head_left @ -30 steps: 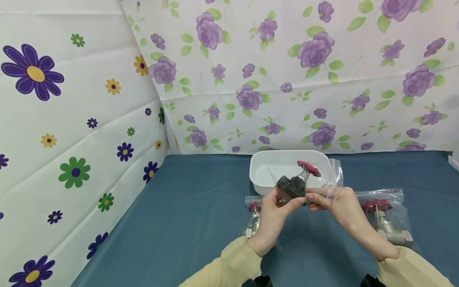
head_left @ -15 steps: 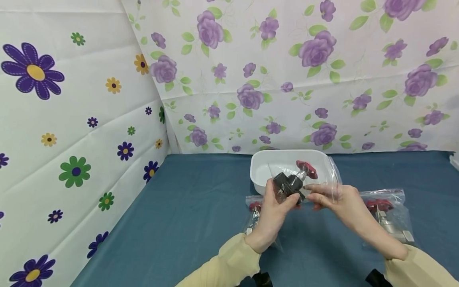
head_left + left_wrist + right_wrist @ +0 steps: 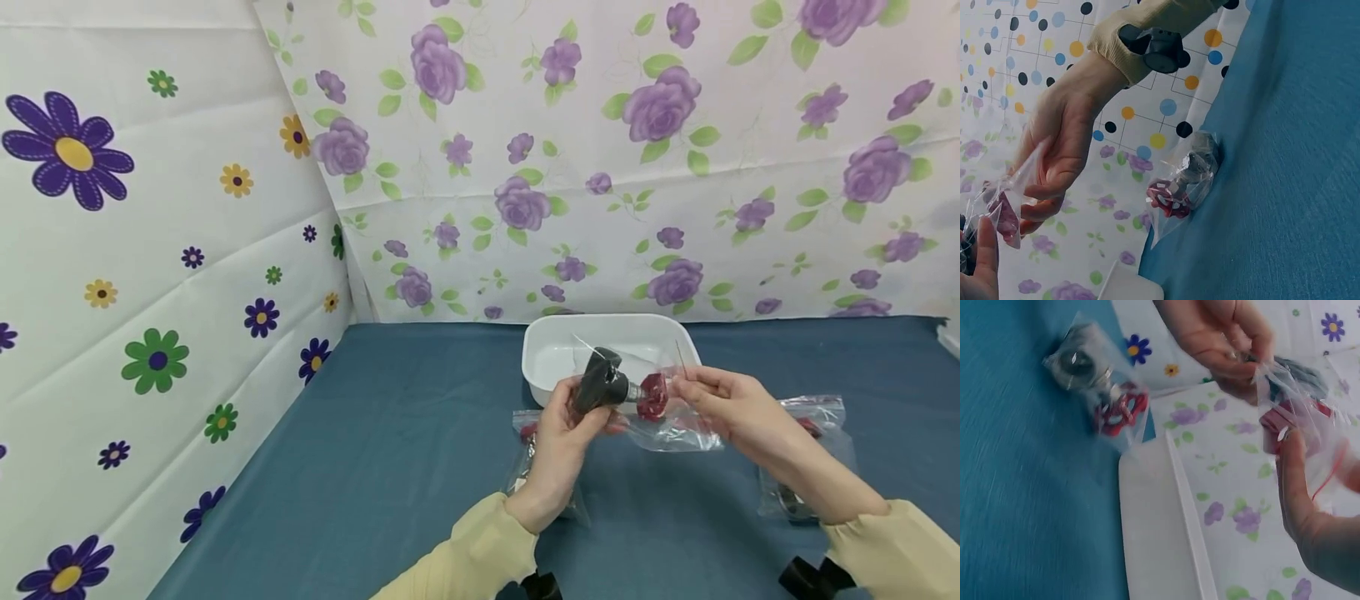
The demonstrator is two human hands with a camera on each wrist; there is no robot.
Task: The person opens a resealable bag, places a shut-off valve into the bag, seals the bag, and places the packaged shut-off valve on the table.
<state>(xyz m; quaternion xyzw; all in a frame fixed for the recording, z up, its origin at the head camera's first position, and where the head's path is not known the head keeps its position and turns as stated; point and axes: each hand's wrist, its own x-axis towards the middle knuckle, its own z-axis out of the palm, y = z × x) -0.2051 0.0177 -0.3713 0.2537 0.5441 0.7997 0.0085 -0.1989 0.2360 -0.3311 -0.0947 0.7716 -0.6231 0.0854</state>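
Note:
A black-bodied valve [image 3: 603, 385] with a red handwheel [image 3: 652, 397] is held up in a clear zip bag [image 3: 675, 435], its wheel end facing right. The left hand [image 3: 557, 446] grips the black body through the plastic, thumb in front. At the wheel end, the right hand [image 3: 738, 408] pinches the bag between thumb and fingers. In the right wrist view the right thumb lies against the red handwheel [image 3: 1279, 428] through the film. From the left wrist, the right hand [image 3: 1063, 144] shows beyond the wheel, and only part of the left hand [image 3: 982, 269] is visible.
Behind the hands stands a white plastic tub [image 3: 543, 375]. One bagged metal valve [image 3: 522, 475] lies behind the left wrist; another bagged valve [image 3: 810, 467] lies on the right, partly covered by the right forearm. Blue cloth [image 3: 420, 467] covers the table, with flowered sheets [image 3: 480, 167] around it.
The valve has turned so that its handwheel points right instead of up. The right hand has shifted from beside the body to the wheel end, and loose bag plastic now hangs below.

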